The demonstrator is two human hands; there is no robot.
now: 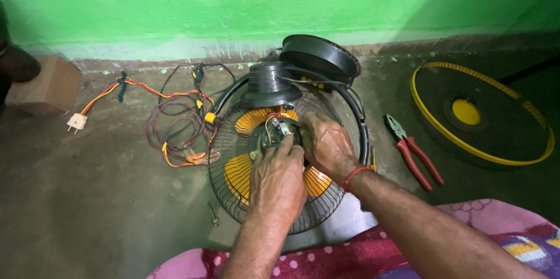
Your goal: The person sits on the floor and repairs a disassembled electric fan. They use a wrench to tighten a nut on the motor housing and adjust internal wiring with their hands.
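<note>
A table fan lies on the floor with its black wire guard (227, 183) facing up and yellow blades (238, 174) under it. Both hands work at the motor hub (269, 138) in the middle. My left hand (279, 177) presses its fingertips onto the hub's small metal part among red and yellow wires. My right hand (328, 146), with a red thread on the wrist, grips the hub from the right side. A black motor cover (267, 83) and a round black base (319, 57) sit just behind the fan.
Red-handled pliers (415, 153) lie right of the fan. A black front guard with a yellow rim (481, 116) rests at far right. Tangled red, yellow and black wires (175, 124) with a white plug (76, 121) lie left. A bolt (212, 213) lies by the guard. A green wall stands behind.
</note>
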